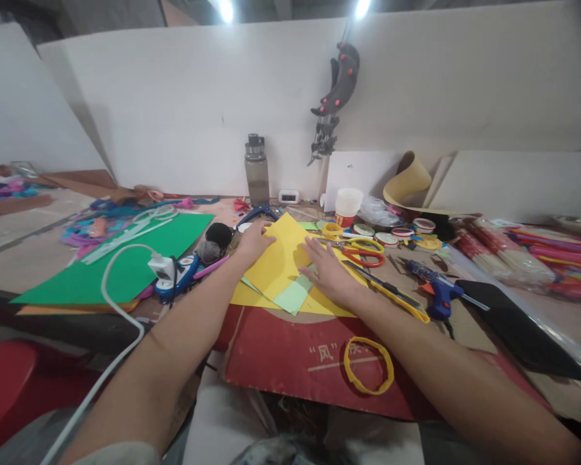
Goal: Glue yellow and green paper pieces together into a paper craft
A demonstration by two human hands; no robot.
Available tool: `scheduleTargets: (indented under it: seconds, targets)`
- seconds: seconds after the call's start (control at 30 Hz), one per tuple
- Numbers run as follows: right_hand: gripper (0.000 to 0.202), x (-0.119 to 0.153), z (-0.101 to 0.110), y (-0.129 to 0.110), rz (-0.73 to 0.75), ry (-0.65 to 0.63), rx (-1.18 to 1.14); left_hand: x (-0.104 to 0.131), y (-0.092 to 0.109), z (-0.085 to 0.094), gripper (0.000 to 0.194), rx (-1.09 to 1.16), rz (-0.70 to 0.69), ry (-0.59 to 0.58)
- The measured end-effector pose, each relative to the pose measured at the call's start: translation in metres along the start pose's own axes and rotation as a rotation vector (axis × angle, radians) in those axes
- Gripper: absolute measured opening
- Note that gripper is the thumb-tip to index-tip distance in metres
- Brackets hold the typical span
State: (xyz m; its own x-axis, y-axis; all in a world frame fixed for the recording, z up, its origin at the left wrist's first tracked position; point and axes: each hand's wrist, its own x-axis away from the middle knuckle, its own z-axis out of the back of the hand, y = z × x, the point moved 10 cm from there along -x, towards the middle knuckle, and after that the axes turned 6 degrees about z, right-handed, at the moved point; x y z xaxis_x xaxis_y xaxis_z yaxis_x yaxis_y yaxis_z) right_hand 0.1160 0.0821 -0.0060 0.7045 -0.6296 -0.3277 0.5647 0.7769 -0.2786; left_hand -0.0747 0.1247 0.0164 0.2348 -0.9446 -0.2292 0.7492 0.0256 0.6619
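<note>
A sheet of yellow paper lies at an angle in front of me, over more yellow paper. My left hand is at the sheet's left edge, with the thumb on it and the fingers bent and partly hidden, seemingly gripping the edge. My right hand rests flat with its fingers spread at the sheet's right side. A pale green piece of paper pokes out beneath the sheet, near my right palm. Beyond the right hand lie scissors and a yellow utility knife.
A yellow paper ring lies on the red cardboard. To the left are green sheets and a power strip with a white cable. A blue glue gun and black pad lie right. A bottle stands behind.
</note>
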Motion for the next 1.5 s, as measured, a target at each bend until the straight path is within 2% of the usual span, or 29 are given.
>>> scheduleTargets:
  seconds: [0.07,0.13,0.2,0.23,0.3,0.37,0.47,0.57,0.73,0.87,0.93,1.13,1.27,1.4,1.5]
  targets:
    - [0.067,0.002,0.030,0.012,-0.053,0.270,-0.074,-0.001,0.000,0.009,0.028,0.267,0.040,-0.030]
    - [0.075,0.011,0.058,0.025,-0.121,0.520,-0.173,0.002,0.008,0.014,0.028,0.530,0.035,-0.092]
    - [0.086,0.022,0.076,0.041,-0.224,0.693,-0.342,0.008,0.023,0.018,0.035,0.717,0.002,-0.149]
    - [0.089,0.025,0.079,0.047,-0.277,0.729,-0.469,0.012,0.032,0.020,0.038,0.774,-0.015,-0.171]
    - [0.084,0.024,0.072,0.050,-0.341,0.684,-0.783,0.021,0.046,0.022,0.041,0.830,-0.026,-0.189]
    - [0.066,0.018,0.061,0.039,-0.350,0.575,-1.057,0.028,0.056,0.024,0.043,0.856,-0.028,-0.185]
    - [0.049,0.019,0.059,0.023,-0.353,0.551,-1.233,0.037,0.065,0.021,0.043,0.857,-0.022,-0.238]
    - [0.047,0.023,0.062,0.015,-0.375,0.595,-1.290,0.042,0.067,0.013,0.045,0.841,0.009,-0.314]
    - [0.050,0.025,0.065,0.011,-0.384,0.666,-1.345,0.045,0.067,0.015,0.044,0.822,-0.002,-0.260]
    - [0.045,0.032,0.069,0.026,-0.446,0.819,-1.365,0.053,0.079,0.001,0.045,0.857,-0.025,-0.423]
    - [0.041,0.032,0.068,0.034,-0.467,0.830,-1.411,0.057,0.080,-0.006,0.047,0.828,0.007,-0.484]
    - [0.027,0.037,0.077,0.060,-0.513,0.877,-1.342,0.052,0.066,-0.015,0.051,0.837,0.123,-0.482]
    - [0.037,0.034,0.083,0.058,-0.447,0.850,-1.364,0.049,0.061,-0.019,0.051,0.874,0.144,-0.490]
    - [0.042,0.028,0.073,0.045,-0.446,0.753,-1.390,0.053,0.062,-0.022,0.052,0.842,0.158,-0.517]
    - [0.039,0.026,0.067,0.044,-0.440,0.741,-1.401,0.057,0.062,-0.025,0.051,0.847,0.192,-0.529]
